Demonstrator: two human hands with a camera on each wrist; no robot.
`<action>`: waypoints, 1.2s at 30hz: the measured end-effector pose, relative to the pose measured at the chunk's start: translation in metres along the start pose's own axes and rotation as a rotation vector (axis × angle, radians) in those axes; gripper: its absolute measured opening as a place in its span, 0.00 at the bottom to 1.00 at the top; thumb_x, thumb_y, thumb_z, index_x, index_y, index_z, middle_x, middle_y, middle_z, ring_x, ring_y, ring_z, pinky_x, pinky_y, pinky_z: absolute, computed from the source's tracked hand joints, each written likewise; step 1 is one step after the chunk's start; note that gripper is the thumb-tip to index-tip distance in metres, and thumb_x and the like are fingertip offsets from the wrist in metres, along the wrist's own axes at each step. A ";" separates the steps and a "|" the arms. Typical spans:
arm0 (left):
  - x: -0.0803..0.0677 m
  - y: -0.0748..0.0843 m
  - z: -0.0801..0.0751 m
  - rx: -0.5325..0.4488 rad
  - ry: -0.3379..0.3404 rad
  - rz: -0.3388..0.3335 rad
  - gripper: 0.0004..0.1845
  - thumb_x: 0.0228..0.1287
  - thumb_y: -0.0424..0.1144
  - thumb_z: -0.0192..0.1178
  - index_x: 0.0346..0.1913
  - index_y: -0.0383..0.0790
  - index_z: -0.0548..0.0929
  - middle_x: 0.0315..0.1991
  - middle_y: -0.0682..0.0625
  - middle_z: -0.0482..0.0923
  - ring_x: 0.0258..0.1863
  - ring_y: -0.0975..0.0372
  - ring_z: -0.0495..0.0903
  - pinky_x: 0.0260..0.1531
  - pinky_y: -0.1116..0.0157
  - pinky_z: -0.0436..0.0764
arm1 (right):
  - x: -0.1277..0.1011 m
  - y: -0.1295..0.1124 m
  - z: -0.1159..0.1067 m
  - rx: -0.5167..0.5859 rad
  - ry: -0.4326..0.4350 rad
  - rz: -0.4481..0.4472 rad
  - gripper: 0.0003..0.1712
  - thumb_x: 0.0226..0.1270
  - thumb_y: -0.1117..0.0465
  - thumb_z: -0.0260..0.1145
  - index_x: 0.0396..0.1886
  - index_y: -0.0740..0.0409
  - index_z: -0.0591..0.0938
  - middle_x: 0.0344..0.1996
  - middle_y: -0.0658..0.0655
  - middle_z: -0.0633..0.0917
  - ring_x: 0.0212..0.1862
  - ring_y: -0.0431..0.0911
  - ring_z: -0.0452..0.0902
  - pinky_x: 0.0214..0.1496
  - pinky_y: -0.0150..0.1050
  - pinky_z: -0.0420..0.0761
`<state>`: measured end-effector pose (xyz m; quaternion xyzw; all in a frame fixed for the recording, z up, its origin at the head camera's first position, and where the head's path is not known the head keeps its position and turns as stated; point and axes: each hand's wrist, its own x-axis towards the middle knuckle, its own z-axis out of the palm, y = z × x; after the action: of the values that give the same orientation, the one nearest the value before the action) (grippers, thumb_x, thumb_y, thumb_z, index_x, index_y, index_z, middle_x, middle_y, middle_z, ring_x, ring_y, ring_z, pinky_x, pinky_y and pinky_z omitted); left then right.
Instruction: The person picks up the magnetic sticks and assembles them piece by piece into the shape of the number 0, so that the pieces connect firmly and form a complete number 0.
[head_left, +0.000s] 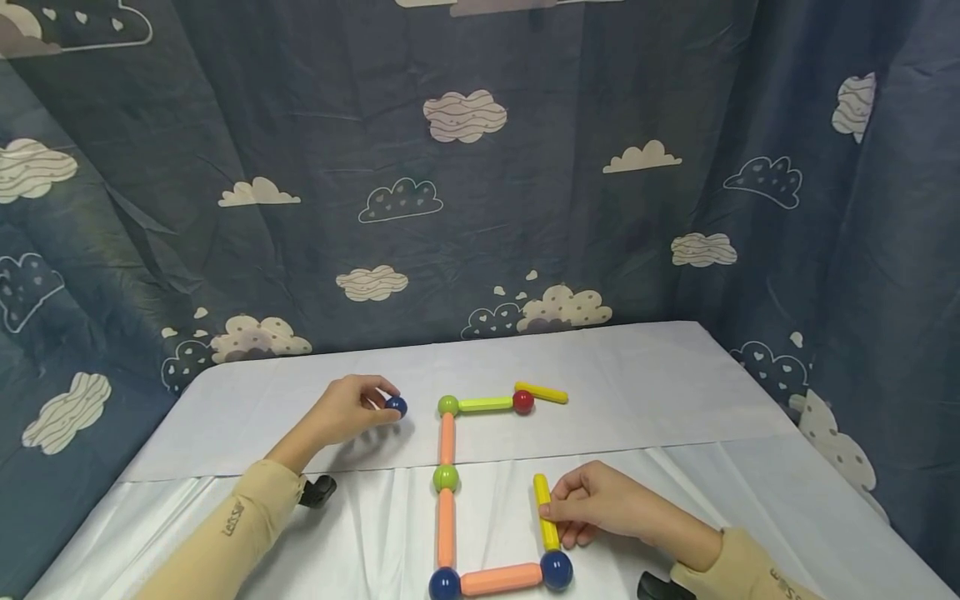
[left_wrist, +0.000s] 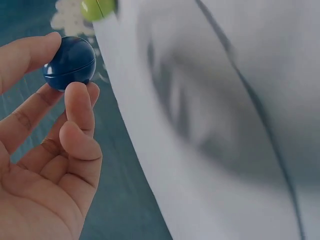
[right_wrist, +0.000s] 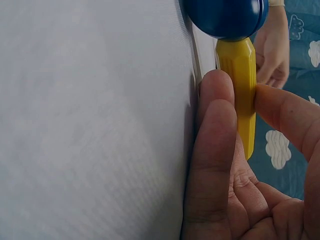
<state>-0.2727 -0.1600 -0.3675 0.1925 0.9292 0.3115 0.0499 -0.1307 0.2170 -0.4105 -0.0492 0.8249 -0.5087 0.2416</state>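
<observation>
My left hand (head_left: 352, 411) pinches a dark blue ball (left_wrist: 72, 62) between thumb and fingers, held over the table left of the joined pieces. With my right hand (head_left: 600, 504) I grip a yellow rod (head_left: 546, 510) whose near end meets a blue ball (head_left: 557, 571) at the lower right corner. From that ball an orange rod (head_left: 501, 579) runs left to another blue ball (head_left: 445, 583). Two orange rods rise from there through a green ball (head_left: 446, 478) to a second green ball (head_left: 447, 406). A light green rod (head_left: 485, 404) links it to a red ball (head_left: 523, 402).
Behind the red ball lies a loose yellow rod (head_left: 546, 392). The table wears a white cloth (head_left: 637, 392) with a seam across it. A dark blue curtain (head_left: 525, 208) with cloud prints hangs behind and at the sides.
</observation>
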 end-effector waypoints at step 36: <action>0.047 0.125 0.092 -0.006 -0.366 0.236 0.14 0.63 0.36 0.79 0.50 0.47 0.91 0.37 0.54 0.88 0.37 0.64 0.81 0.45 0.68 0.83 | -0.003 -0.002 -0.001 0.008 0.000 0.017 0.14 0.72 0.52 0.76 0.37 0.60 0.87 0.24 0.53 0.91 0.25 0.38 0.86 0.29 0.30 0.85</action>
<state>-0.2554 0.0006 -0.3653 0.3530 0.8748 0.2778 0.1813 -0.1294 0.2180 -0.4072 -0.0413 0.8232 -0.5102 0.2459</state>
